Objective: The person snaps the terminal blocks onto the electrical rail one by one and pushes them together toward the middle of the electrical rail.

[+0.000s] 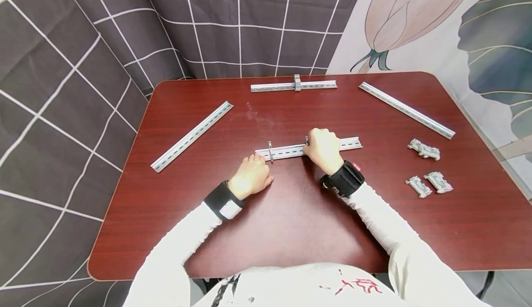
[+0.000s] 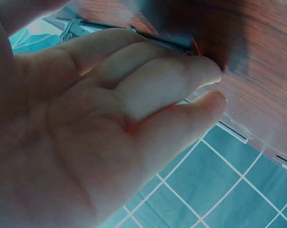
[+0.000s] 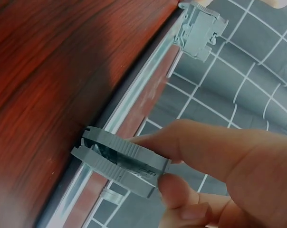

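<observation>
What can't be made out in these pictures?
Head: a stretch of the nearest DIN rail, behind the right hand.
Left wrist: whether the left hand touches that rail, behind its fingers.
Right wrist: one rail end, cut by the bottom edge.
Head: any lettering on the loose terminal blocks, too small.

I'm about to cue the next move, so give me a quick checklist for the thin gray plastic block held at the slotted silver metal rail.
1. Right grip pinching the thin gray plastic block: ok.
2. That block standing across the slotted silver metal rail: ok.
3. That block fully seated: cannot tell; its contact with the rail is not clear enough.
4. Left grip bracing the rail: cannot tell; it lies at the left end, but pressure does not show.
5. Second gray plastic block on the rail, apart from the held one: ok.
6. Three loose gray plastic blocks clear of the rail: ok, off to the right.
</observation>
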`<state>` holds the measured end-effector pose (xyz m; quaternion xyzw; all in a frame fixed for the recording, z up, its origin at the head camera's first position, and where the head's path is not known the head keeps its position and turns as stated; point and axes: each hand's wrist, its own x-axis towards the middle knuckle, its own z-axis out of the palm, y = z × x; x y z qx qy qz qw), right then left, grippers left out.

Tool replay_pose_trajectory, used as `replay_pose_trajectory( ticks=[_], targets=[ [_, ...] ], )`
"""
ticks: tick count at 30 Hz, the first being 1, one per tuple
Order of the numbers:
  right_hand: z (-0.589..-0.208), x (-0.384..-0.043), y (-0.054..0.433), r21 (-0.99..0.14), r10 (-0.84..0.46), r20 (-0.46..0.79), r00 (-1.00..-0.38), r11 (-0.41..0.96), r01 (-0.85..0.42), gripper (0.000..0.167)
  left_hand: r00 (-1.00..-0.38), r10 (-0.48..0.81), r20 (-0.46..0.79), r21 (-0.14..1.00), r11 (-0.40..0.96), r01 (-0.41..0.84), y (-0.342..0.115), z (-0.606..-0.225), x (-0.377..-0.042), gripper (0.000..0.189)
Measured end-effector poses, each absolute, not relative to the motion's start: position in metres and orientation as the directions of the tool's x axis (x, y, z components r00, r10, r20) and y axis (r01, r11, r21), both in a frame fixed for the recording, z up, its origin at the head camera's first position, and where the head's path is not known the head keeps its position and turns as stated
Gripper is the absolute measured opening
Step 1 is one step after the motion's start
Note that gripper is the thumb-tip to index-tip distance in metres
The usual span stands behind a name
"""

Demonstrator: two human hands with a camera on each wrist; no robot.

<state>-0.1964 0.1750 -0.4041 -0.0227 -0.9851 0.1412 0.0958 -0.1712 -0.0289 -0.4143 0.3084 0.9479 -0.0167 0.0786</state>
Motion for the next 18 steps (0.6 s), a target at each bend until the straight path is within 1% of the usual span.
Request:
replay_pose_trajectory(
  ticks=[6, 11, 14, 18],
  targets=[
    [-0.403, -0.195, 0.179, -0.285, 0.064, 0.201, -0.977, 0.959, 0.005, 0.029, -0.802, 0.576, -0.159, 0.004, 0.812, 0.583, -0.027, -0.414, -0.171, 0.044],
    [-0.399, -0.193, 0.170, -0.282, 0.063, 0.185, -0.981, 0.959, 0.008, 0.028, -0.800, 0.587, -0.125, -0.001, 0.806, 0.592, -0.028, -0.414, -0.169, 0.039],
    [-0.396, -0.194, 0.153, -0.285, 0.013, 0.165, -0.986, 0.958, -0.035, 0.032, -0.799, 0.592, -0.105, -0.012, 0.803, 0.596, -0.028, -0.415, -0.167, 0.037],
    [-0.395, -0.196, 0.125, -0.295, -0.093, 0.143, -0.985, 0.946, -0.132, 0.036, -0.799, 0.594, -0.092, -0.035, 0.800, 0.599, -0.027, -0.416, -0.167, 0.035]
  ],
)
